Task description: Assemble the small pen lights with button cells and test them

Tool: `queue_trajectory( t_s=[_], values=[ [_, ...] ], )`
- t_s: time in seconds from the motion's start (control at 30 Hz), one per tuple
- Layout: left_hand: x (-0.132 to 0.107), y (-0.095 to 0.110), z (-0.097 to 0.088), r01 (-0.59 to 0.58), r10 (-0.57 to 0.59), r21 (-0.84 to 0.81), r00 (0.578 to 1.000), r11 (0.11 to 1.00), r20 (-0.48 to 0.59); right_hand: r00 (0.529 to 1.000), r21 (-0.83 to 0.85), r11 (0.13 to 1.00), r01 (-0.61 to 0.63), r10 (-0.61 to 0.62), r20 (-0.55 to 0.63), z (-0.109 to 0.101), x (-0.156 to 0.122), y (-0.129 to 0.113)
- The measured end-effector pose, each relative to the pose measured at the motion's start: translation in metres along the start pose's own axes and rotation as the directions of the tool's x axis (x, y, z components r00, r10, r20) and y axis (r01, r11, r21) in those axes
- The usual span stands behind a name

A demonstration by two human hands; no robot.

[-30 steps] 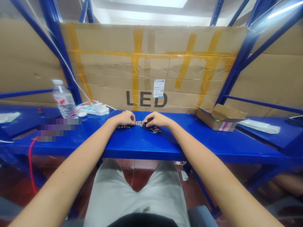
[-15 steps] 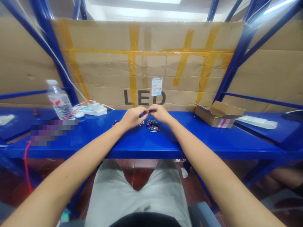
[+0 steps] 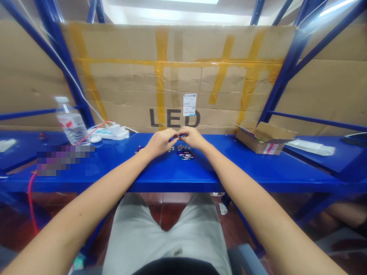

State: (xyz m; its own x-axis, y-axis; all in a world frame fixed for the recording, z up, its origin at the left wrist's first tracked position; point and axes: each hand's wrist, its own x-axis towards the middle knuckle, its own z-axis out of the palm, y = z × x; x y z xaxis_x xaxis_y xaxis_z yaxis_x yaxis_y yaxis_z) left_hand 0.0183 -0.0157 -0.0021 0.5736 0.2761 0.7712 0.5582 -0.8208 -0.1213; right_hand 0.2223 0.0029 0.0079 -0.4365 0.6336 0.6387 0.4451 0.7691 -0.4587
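Note:
Above the blue table [image 3: 169, 173], my left hand [image 3: 161, 143] and my right hand [image 3: 191, 136] meet at their fingertips. Both are closed in a pinch around a small dark piece, mostly hidden by the fingers, whose kind I cannot make out. Just below my right hand lies a pile of small shiny metallic pieces [image 3: 185, 153], some purple and green, some silver. Several tiny gold-coloured bits [image 3: 171, 149] are scattered between the hands. Partly behind my left wrist sits another small cluster of purple pieces [image 3: 139, 149].
An open cardboard box [image 3: 259, 141] stands at the right, beside a white packet [image 3: 311, 148]. At the left are a water bottle [image 3: 70, 122], a white power strip [image 3: 110, 131] and a red cable [image 3: 32, 202]. A large cardboard sheet [image 3: 129, 88] rises behind the table.
Both hands stay together in nearly the same place. Only the fingertips shift slightly around the small piece, which is now more covered.

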Motion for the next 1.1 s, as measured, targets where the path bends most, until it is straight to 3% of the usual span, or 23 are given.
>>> queue_trajectory(
  t_s=[0.53, 1.1],
  values=[
    [0.0000, 0.0016, -0.0004, 0.008, -0.009, 0.032, 1.000, 0.999, 0.013, 1.000, 0.008, 1.000, -0.014, 0.014, -0.005, 0.0001, -0.0011, 0.0013],
    [-0.0014, -0.0053, 0.0058, -0.077, 0.082, 0.094, 0.995, 0.993, -0.048, 0.999, 0.073, 0.997, -0.036, 0.037, -0.017, 0.0010, 0.0009, 0.0034]
  ],
)
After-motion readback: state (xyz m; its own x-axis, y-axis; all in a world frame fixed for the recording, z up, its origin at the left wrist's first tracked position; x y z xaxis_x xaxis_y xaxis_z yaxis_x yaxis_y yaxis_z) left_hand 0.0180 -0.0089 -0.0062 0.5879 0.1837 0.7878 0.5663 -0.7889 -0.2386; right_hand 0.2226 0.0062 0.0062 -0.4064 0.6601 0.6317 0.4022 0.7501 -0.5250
